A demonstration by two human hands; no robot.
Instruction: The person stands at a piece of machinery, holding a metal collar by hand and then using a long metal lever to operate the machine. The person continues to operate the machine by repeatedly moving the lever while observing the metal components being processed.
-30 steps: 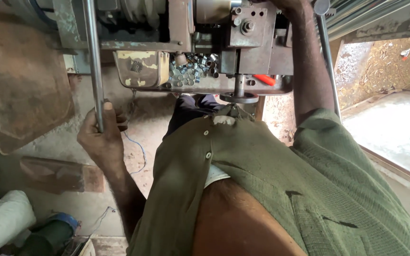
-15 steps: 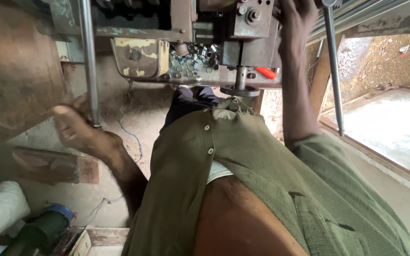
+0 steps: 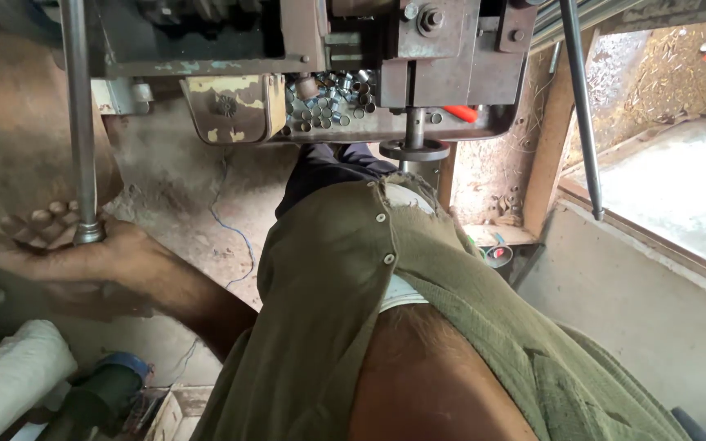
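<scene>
My left hand (image 3: 67,257) is down low, palm turned up, fingers (image 3: 46,219) curled round the bottom end of the long steel lever rod (image 3: 78,122). So the grip is clenched on that rod, right at its knobbed tip, and the rod runs straight up from the grip to the top edge of view. My forearm stretches out from under my green shirt (image 3: 386,310), angled away from my body toward the grip, wrist bent back a bit so the hand cups the rod from underneath.

Up and well over from the grip sits the old press machine (image 3: 418,65), rusty brown with chipped cream paint on one plate. On its little surface there's a heap of small shiny metal rings (image 3: 328,102), well apart from the grip. A round spindle with a disc foot (image 3: 414,147) hangs off the machine just beyond the rings.

My right hand isn't in view at all, so no clue what it's doing. A second thin rod (image 3: 582,106) slants down on the far side of the machine. Below the grip, near my arm, there's a white sack (image 3: 10,376) and a green motor (image 3: 100,392) on the dirt floor (image 3: 198,188).
</scene>
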